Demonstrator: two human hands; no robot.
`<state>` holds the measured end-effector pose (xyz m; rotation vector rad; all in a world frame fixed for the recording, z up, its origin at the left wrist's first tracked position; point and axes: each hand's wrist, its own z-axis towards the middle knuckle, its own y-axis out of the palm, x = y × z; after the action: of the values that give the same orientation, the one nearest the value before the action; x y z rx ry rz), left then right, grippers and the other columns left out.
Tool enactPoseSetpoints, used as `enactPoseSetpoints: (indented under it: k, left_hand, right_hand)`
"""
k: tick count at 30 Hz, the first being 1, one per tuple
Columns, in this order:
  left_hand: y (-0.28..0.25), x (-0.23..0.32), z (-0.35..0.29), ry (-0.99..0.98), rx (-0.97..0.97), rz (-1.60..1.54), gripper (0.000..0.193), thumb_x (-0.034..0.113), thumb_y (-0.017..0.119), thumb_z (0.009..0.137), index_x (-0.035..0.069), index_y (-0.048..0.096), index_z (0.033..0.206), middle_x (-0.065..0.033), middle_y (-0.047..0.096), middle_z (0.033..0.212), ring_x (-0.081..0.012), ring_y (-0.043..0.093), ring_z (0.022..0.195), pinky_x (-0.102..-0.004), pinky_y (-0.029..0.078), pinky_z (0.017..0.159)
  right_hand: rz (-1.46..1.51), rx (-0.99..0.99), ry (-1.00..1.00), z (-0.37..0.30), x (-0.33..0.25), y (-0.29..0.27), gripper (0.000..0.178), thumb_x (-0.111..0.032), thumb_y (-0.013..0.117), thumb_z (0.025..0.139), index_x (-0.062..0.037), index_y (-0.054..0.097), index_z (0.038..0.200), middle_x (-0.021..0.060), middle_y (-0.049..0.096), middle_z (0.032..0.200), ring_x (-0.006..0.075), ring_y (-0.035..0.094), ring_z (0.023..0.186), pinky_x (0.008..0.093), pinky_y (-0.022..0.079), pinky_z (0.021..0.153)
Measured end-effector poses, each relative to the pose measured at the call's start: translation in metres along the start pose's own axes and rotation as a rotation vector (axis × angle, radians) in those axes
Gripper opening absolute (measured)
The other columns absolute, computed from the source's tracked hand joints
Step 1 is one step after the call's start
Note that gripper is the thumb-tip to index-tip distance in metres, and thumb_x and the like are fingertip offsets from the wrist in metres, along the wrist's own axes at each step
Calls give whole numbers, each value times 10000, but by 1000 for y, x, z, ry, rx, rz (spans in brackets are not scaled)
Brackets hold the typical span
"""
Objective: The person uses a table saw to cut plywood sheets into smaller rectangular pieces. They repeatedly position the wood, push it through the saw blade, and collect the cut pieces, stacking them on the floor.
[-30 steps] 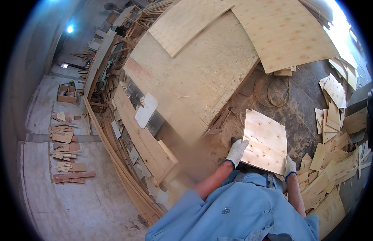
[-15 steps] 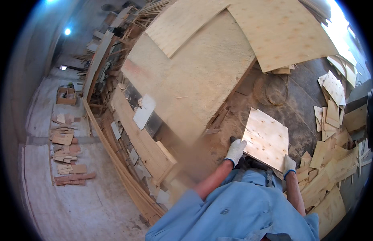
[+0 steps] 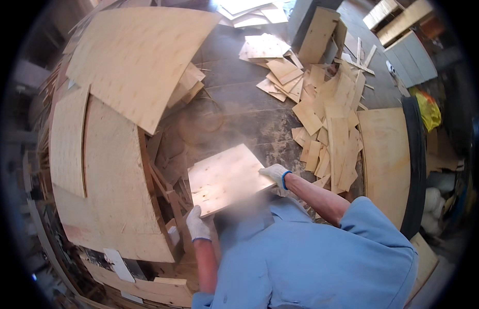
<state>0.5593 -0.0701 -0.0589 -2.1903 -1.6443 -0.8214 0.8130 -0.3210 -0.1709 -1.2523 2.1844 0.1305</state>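
Since the earlier frames the view has been swung to the right, so that the scattered offcuts (image 3: 322, 118), seen before at the right rim, are now spread beyond the square plywood panel (image 3: 226, 177), and the large plywood sheets (image 3: 131, 67) have been shifted to its left. The panel has been kept in both gloved hands throughout.

The panel is held nearly flat in front of the person's chest, above a dark, dusty floor (image 3: 239, 103). The left hand (image 3: 198, 224) is closed on the panel's near left corner, with the white glove wrapped around the edge. The right hand (image 3: 275, 172) is clamped on the panel's right edge, a blue cuff being visible at the wrist. The near edge of the panel is blurred, so how far it reaches toward the body cannot be told.

To the left of the panel, a broad stack of pale sheets (image 3: 103, 190) is laid, with splintered strips (image 3: 164, 180) wedged between the stack and the panel. To the right of the panel, a tall plywood board (image 3: 386, 159) is seen beside a black curved band (image 3: 412, 170), and a yellow bag (image 3: 427, 108) is lying further right of that.
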Motion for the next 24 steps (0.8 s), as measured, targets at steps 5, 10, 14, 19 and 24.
enactPoseSetpoints:
  k: [5, 10, 14, 19, 24]
  left_hand:
    - [-25, -11, 44, -25, -75, 38, 421, 251, 525, 964, -9, 533, 1296, -192, 612, 1234, -329, 632, 1052, -490, 554, 819]
    - [-20, -5, 69, -116, -76, -9, 415, 224, 509, 964, -15, 515, 1303, -191, 608, 1238, -342, 631, 1040, -486, 553, 826]
    - [8, 15, 89, -230, -23, -29, 406, 207, 499, 955, -17, 512, 1293, -192, 611, 1219, -354, 625, 1045, -496, 544, 833]
    - [33, 21, 139, -347, -36, -27, 371, 214, 504, 950, 22, 530, 1266, -195, 601, 1223, -382, 593, 1077, -584, 492, 870]
    - [58, 26, 198, -325, -122, 62, 334, 215, 516, 939, 43, 555, 1223, -180, 604, 1204, -367, 598, 1054, -575, 499, 848]
  right_hand:
    - [447, -73, 126, -21, -8, 2, 303, -363, 642, 913, -79, 671, 1014, 47, 655, 795, 149, 631, 661, 307, 492, 516]
    - [759, -164, 238, -31, -37, -5, 241, -374, 627, 926, -135, 659, 930, -3, 636, 711, 121, 572, 510, 267, 405, 393]
    - [832, -188, 279, -21, -59, -16, 215, -381, 636, 918, -167, 643, 897, -26, 605, 647, 109, 513, 438, 264, 330, 358]
    - [753, -147, 270, 0, -92, -38, 266, -422, 655, 895, -156, 647, 910, 0, 565, 613, 135, 482, 427, 275, 297, 369]
    - [675, -31, 304, 17, -149, -69, 343, -466, 663, 878, -126, 641, 917, 45, 552, 624, 165, 478, 451, 296, 301, 386]
